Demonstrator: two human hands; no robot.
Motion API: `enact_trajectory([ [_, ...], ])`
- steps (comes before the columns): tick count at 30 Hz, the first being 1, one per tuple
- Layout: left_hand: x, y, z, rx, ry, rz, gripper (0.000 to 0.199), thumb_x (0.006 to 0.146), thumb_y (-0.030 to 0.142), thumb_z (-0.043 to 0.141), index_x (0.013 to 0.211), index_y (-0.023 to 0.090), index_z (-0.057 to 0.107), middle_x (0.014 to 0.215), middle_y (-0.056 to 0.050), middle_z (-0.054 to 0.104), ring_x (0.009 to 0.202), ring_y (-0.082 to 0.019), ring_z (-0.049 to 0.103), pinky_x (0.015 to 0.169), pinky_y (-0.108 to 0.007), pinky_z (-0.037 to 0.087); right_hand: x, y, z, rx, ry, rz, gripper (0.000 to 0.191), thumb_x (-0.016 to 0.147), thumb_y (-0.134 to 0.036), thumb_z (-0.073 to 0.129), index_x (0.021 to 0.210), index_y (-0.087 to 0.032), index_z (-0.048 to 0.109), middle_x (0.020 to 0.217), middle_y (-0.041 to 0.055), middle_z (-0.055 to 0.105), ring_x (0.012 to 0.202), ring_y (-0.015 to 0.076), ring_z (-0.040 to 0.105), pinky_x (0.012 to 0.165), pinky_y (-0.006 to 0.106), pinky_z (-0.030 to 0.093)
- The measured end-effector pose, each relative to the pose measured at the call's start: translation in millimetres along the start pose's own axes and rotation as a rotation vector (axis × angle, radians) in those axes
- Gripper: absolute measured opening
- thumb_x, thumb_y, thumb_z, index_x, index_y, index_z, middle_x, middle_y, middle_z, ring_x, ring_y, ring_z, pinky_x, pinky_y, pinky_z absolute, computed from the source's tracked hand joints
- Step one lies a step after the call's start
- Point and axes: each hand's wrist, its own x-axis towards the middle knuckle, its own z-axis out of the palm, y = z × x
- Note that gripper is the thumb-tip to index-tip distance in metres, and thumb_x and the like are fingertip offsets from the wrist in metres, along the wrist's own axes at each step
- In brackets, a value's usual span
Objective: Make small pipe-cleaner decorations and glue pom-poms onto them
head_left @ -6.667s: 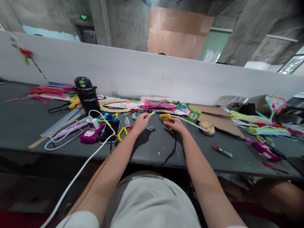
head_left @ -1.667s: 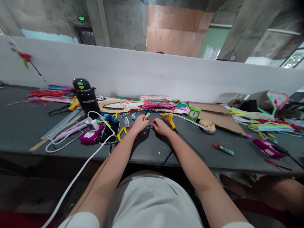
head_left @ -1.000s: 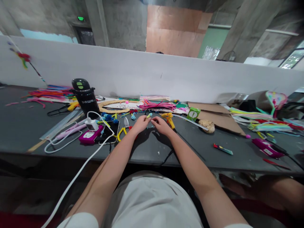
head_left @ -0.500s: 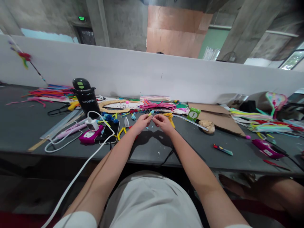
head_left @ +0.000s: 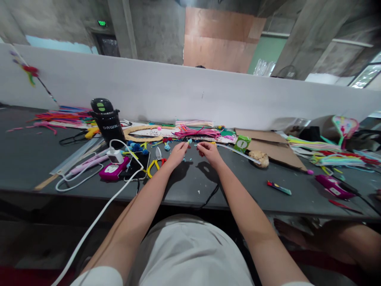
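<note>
My left hand (head_left: 178, 154) is closed in a pinch on a small light-blue fuzzy piece (head_left: 189, 141) whose tip sticks up past the fingertips. A short gap away, my right hand (head_left: 209, 153) has its thumb and fingertips pressed together; a tiny pale-blue bit seems to show there, too small to name. Below the hands, little blue scraps (head_left: 191, 159) lie on the dark table (head_left: 181, 190). Left of my left wrist rest yellow-and-red-handled pliers (head_left: 154, 166). A yellow tool, mostly hidden, is behind my right hand.
A black bottle (head_left: 107, 125) stands left, near a purple power socket (head_left: 114, 170) with a white cable. Pink pipe cleaners (head_left: 198, 132) lie at the back. To the right are a green box (head_left: 242, 143), cardboard (head_left: 279, 153), a tan lump (head_left: 258, 158) and a cutter (head_left: 279, 188).
My hands have moved apart, the right one shifting slightly right. The light-blue piece stays in my left hand, and the yellow tool is now more hidden.
</note>
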Motion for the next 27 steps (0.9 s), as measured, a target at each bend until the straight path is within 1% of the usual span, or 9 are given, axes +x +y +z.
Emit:
enact_trajectory([
  [3, 0.4, -3.1, -1.1, 0.160, 0.012, 0.144, 0.028, 0.088, 0.039, 0.048, 0.081, 0.016, 0.062, 0.069, 0.000, 0.053, 0.067, -0.013, 0.046, 0.062, -0.023, 0.034, -0.2, -1.9, -5.5, -0.018, 0.013, -0.016, 0.036, 0.071, -0.051, 0.069, 0.082, -0.017, 0.064, 0.066, -0.0014, 0.058, 0.051, 0.0081, 0.046, 0.050, 0.022, 0.039],
  [5, 0.2, -4.6, -1.3, 0.223, 0.008, 0.176, 0.024, 0.087, 0.036, 0.049, 0.081, 0.016, 0.062, 0.072, 0.000, 0.056, 0.070, -0.013, 0.048, 0.065, -0.023, 0.035, -0.8, -3.4, -7.1, -0.044, 0.040, -0.026, 0.037, 0.070, -0.051, 0.070, 0.082, -0.016, 0.065, 0.062, -0.0019, 0.056, 0.051, 0.0085, 0.046, 0.050, 0.022, 0.038],
  [8, -0.7, -5.6, -1.0, 0.253, -0.010, 0.184, 0.022, 0.086, 0.035, 0.050, 0.080, 0.017, 0.061, 0.071, 0.000, 0.057, 0.069, -0.014, 0.048, 0.065, -0.023, 0.035, -1.6, -5.6, -7.0, -0.070, 0.054, -0.032, 0.037, 0.069, -0.052, 0.070, 0.080, -0.017, 0.065, 0.060, -0.0026, 0.055, 0.051, 0.0089, 0.046, 0.050, 0.023, 0.038],
  [12, -3.0, -4.8, -0.2, 0.264, -0.034, 0.189, 0.022, 0.086, 0.035, 0.050, 0.078, 0.017, 0.061, 0.068, 0.000, 0.057, 0.067, -0.014, 0.048, 0.063, -0.023, 0.034, -2.3, -7.8, -4.8, -0.079, 0.025, -0.048, 0.036, 0.070, -0.052, 0.070, 0.079, -0.018, 0.064, 0.061, -0.0026, 0.056, 0.052, 0.0093, 0.047, 0.051, 0.023, 0.039],
  [18, -5.9, -5.2, 0.0, 0.370, -0.062, 0.232, 0.025, 0.088, 0.037, 0.046, 0.080, 0.018, 0.061, 0.070, -0.001, 0.057, 0.067, -0.015, 0.048, 0.063, -0.025, 0.033, -2.0, -6.3, -4.0, -0.181, -0.001, -0.097, 0.035, 0.071, -0.053, 0.068, 0.078, -0.019, 0.066, 0.060, -0.0019, 0.056, 0.052, 0.0106, 0.046, 0.051, 0.025, 0.038],
  [22, -5.4, -6.9, -0.3, 0.412, -0.082, 0.233, 0.028, 0.089, 0.039, 0.044, 0.083, 0.018, 0.061, 0.072, -0.001, 0.059, 0.069, -0.015, 0.050, 0.064, -0.025, 0.034, -1.6, -3.3, -4.4, -0.230, 0.006, -0.105, 0.038, 0.070, -0.057, 0.067, 0.077, -0.019, 0.066, 0.062, 0.0002, 0.059, 0.054, 0.0125, 0.047, 0.052, 0.027, 0.038],
  [27, -4.6, -8.3, 0.0, 0.448, -0.099, 0.228, 0.031, 0.090, 0.042, 0.043, 0.085, 0.018, 0.062, 0.073, -0.001, 0.061, 0.070, -0.015, 0.052, 0.065, -0.025, 0.037, -1.9, -3.2, -4.3, -0.283, 0.020, -0.123, 0.038, 0.071, -0.057, 0.066, 0.077, -0.019, 0.066, 0.066, 0.0023, 0.062, 0.056, 0.0142, 0.049, 0.054, 0.029, 0.039],
])
